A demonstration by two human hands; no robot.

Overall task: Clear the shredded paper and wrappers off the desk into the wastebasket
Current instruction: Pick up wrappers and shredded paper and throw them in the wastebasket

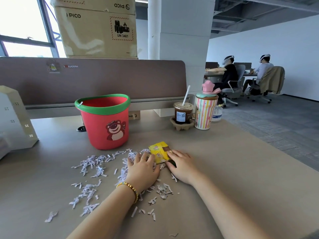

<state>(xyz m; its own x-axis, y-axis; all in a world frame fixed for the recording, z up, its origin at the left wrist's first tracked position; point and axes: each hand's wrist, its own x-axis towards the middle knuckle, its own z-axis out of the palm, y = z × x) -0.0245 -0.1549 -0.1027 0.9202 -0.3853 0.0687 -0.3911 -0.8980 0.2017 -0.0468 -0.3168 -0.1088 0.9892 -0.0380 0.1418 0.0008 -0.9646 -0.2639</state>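
Note:
Shredded white paper (89,169) lies scattered over the middle of the desk (224,169). A yellow wrapper (159,150) lies at the far right edge of the shreds. My left hand (142,167) rests flat on a heap of shreds, fingers spread, just left of the wrapper. My right hand (181,165) lies on the wrapper's right part with straight fingers. The red wastebasket (105,125) with a green rim and a bear picture stands upright behind the shreds, a strip of paper on its rim.
An iced coffee cup (183,113) in a cardboard holder, a striped tumbler (205,112) and a small bottle (217,113) stand at the back right. A white device (15,121) sits at the left. A brown partition (103,78) backs the desk. People sit far right.

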